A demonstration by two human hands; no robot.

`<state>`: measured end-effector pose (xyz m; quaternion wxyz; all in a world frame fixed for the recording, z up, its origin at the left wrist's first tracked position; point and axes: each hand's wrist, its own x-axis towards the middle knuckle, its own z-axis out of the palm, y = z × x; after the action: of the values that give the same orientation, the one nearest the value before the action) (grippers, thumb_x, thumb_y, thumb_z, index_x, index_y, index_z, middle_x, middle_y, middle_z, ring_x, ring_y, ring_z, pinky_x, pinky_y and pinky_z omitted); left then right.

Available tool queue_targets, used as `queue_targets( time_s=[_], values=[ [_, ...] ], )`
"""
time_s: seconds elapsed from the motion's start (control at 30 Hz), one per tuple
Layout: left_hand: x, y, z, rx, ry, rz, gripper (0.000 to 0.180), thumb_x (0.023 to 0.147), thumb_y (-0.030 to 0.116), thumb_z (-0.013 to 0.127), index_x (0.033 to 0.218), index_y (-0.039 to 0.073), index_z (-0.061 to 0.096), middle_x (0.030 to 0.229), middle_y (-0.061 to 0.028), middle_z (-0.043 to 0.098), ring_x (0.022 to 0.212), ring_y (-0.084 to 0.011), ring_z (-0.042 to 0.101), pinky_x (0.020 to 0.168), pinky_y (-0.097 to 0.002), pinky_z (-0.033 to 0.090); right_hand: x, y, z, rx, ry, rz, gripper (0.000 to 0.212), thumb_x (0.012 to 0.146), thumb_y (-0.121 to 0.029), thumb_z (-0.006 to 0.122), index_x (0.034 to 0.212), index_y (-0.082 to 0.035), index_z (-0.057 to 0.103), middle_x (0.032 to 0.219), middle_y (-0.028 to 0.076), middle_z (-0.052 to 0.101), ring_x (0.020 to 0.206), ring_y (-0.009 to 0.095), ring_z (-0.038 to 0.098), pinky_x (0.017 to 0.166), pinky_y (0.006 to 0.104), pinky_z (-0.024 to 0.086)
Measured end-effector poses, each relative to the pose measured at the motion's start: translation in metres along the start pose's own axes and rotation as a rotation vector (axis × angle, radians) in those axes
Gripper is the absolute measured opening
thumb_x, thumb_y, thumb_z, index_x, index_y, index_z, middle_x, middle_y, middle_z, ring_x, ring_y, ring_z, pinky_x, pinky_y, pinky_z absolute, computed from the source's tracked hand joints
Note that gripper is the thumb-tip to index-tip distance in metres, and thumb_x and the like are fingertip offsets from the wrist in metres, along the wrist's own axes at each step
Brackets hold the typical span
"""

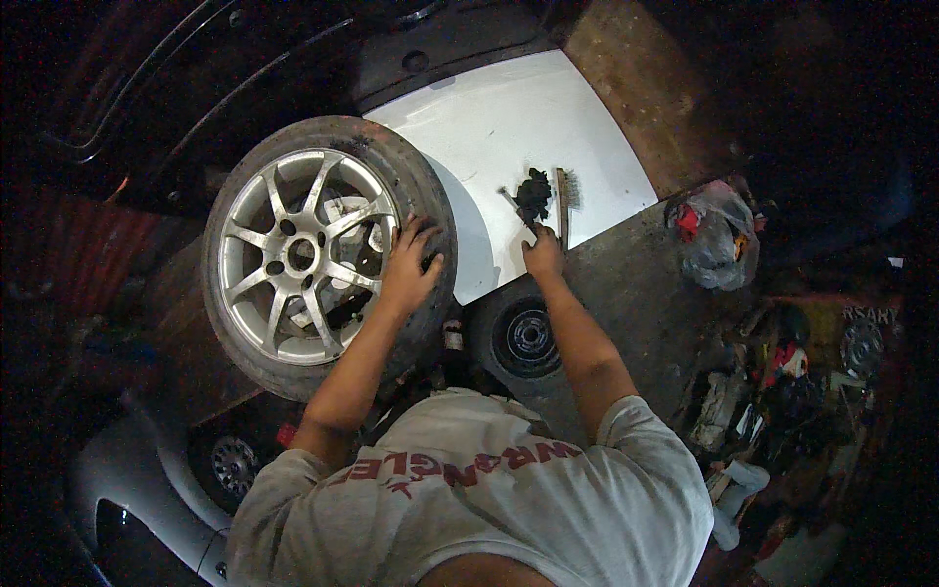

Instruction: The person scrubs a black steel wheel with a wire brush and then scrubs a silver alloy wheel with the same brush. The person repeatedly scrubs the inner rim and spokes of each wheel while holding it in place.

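A car wheel with a silver multi-spoke alloy rim [256, 241] and a worn black tyre [437, 210] is in front of me on the left. My left hand [414, 266] rests on the tyre's right side, near the rim's edge, fingers spread. To the right, over a white panel [509, 117], my right hand [544, 256] is closed around the near end of a thin tool [514, 205]; its exact kind is unclear. Beside the tool is a crumpled black lump [533, 193]. A wire brush [564, 201] with a wooden handle lies just right of the lump.
A smaller wheel with a black steel rim [528, 338] lies below the panel, near my right forearm. A clear plastic bag [719, 240] with red items sits at the right. Cluttered parts [758, 391] pile up farther right. A grey car body [147, 489] stands at the lower left.
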<state>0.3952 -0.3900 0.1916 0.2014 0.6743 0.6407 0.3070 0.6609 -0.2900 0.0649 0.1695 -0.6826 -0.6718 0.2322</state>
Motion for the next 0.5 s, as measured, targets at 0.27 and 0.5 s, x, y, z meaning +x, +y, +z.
queue_targets(
  time_s=[0.27,0.5],
  values=[
    [-0.012,0.001,-0.001,0.018,0.039,0.007,0.043,0.083,0.017,0.066,0.124,0.005,0.057,0.143,-0.0168,0.044,0.139,-0.0357,0.034,0.116,-0.0491,0.023,0.011,0.023,0.03,-0.13,-0.051,0.029,0.041,0.079,-0.013,0.071,0.116,-0.008,0.054,0.112,0.015,0.061,0.105,0.037,0.058,0.087,0.0476,0.049],
    [-0.04,-0.006,-0.024,-0.077,0.136,-0.067,0.038,0.084,0.017,0.064,0.121,0.008,0.059,0.141,-0.0144,0.047,0.138,-0.0356,0.036,0.116,-0.0515,0.021,-0.015,0.008,0.039,0.542,-0.093,-0.081,0.039,0.086,-0.009,0.066,0.12,-0.008,0.048,0.095,0.008,0.059,0.082,0.021,0.062,0.067,0.0333,0.05]
  ],
)
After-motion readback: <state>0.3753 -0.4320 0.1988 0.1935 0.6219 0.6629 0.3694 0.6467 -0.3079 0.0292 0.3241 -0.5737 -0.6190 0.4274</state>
